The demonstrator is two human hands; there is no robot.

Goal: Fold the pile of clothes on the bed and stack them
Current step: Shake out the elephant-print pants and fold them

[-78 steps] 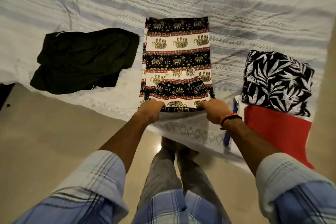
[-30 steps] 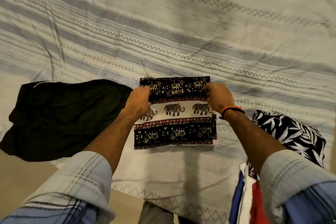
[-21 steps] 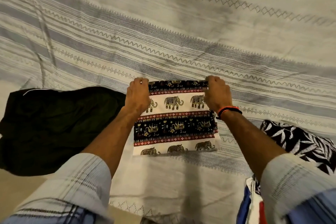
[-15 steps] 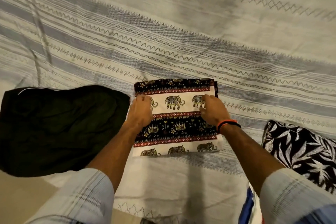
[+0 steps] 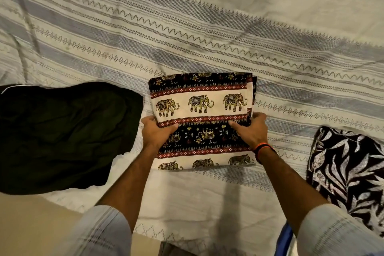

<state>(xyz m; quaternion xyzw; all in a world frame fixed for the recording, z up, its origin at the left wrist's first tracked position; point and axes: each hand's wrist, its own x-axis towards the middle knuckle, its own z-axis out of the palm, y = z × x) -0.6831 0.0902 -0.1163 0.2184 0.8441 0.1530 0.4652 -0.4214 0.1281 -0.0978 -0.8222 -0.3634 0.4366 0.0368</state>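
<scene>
gripping folded elephant-print garment (image 5: pixel 200 108) mid-frame, left hand (image 5: pixel 154 133) and right hand (image 5: pixel 250 131) clamping side edges; soft, floppy, supporting underneath.

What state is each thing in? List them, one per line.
Elephant cloth: folded, flat on the bed, gripped at both side edges.
Black garment: unfolded, crumpled.
Leaf-print cloth: folded, lying at the right.
Left hand: grips the elephant cloth.
Right hand: grips the elephant cloth.
Bedsheet: spread, slightly creased.
</scene>
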